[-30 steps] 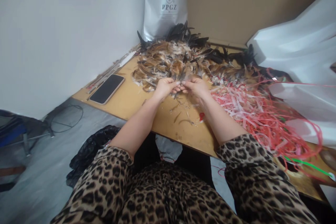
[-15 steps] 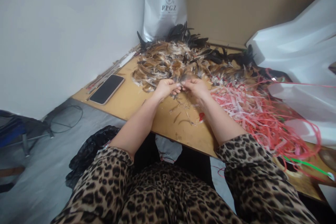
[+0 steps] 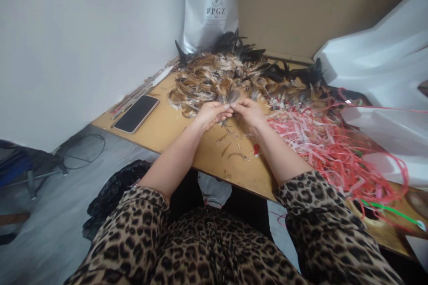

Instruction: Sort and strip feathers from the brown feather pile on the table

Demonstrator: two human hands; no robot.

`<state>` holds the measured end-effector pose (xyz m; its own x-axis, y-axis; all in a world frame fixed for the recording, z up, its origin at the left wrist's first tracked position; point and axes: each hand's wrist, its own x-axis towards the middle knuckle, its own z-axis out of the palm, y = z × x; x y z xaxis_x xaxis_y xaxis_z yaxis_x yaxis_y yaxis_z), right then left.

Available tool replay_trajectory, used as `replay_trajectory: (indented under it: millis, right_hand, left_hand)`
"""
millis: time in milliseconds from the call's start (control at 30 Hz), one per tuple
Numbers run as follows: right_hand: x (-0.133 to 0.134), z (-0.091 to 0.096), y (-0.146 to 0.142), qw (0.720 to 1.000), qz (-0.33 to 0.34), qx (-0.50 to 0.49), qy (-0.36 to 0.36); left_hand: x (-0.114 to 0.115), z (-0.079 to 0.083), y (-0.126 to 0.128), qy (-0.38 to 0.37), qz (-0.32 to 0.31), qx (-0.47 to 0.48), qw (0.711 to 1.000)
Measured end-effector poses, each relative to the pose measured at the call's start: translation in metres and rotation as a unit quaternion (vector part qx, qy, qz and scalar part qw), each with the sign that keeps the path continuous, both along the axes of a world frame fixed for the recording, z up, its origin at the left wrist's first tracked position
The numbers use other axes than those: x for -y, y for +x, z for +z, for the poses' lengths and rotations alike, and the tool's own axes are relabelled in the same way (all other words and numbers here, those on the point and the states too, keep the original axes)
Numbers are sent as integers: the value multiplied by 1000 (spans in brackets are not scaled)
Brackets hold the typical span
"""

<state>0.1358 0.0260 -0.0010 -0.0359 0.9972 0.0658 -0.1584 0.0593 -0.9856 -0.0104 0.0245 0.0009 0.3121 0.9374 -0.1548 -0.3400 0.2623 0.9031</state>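
The left hand (image 3: 210,115) and right hand (image 3: 250,112) almost meet, thumbs and fingertips pinched closed on a greyish feather (image 3: 233,96) at the near edge of the brown feather pile (image 3: 203,75) on the desk (image 3: 174,130), beside tangled pink-red strips (image 3: 334,151).

A plain, pale wall (image 3: 83,44) fills the left side; a brown wall (image 3: 284,9) stands at the far side. A yellowish table (image 3: 163,129) sits close to both. At left is a grey, mottled floor (image 3: 53,213), with part of a blue seat (image 3: 15,170) on grey legs. Light is soft; the far right corner is shadowed.
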Motion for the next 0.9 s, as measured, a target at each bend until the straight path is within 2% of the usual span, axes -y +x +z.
replay_trajectory:
  millis: [133,367,600,733,900]
  right_hand:
    - [0,0,1,1000,1,16,12]
    - [7,13,0,998,-18,51,10]
    - [5,12,4,999,-8,45,1]
    - [5,12,7,999,32,20,-21]
    - [4,7,10,995,81,-10,-57]
  left_hand:
    - [2,1,0,9,-15,-21,1000]
    - [4,5,3,65,8,-103,993]
    - [5,4,2,66,-33,-83,994]
    - [8,6,-1,49,-63,-71,994]
    - [8,7,-1,57,-63,-89,992]
